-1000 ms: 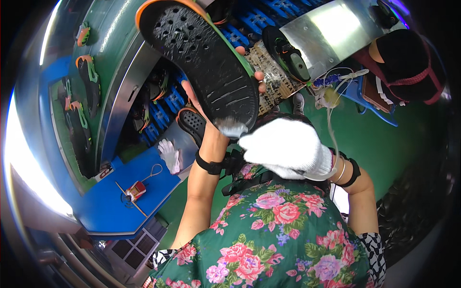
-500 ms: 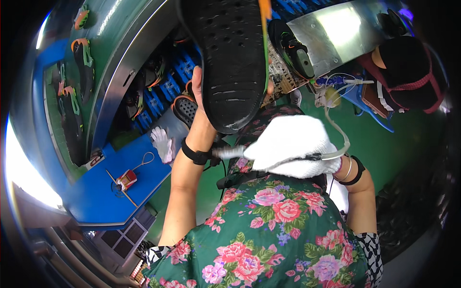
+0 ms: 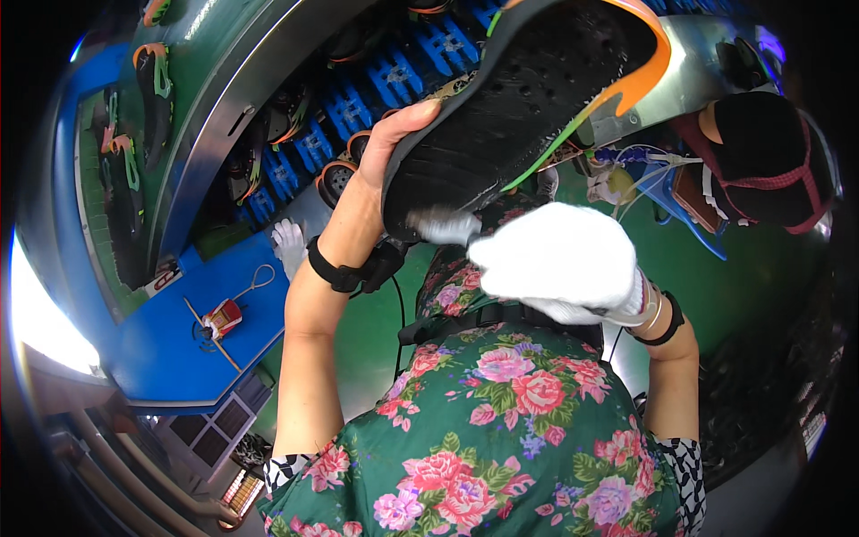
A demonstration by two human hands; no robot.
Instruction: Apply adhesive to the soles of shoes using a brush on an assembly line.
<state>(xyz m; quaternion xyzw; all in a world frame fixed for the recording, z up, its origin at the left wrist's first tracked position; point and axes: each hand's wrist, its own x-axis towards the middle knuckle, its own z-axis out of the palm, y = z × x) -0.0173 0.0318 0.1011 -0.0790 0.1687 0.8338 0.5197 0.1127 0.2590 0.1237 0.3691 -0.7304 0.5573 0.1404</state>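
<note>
While the sole (image 3: 510, 130), gripped by the left hand (image 3: 383, 157) at upper centre, now tilts rightward, the right hand (image 3: 557, 264) holds the blurred brush (image 3: 445, 226) back at the sole's lower end, so brushing has apparently resumed.

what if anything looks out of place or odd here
One mild oddity: a loose pale glove lies near the edge of the blue table, while the left hand, holding the black sole, is bare and only the right hand is gloved. No clear spill or damage shows.
</note>
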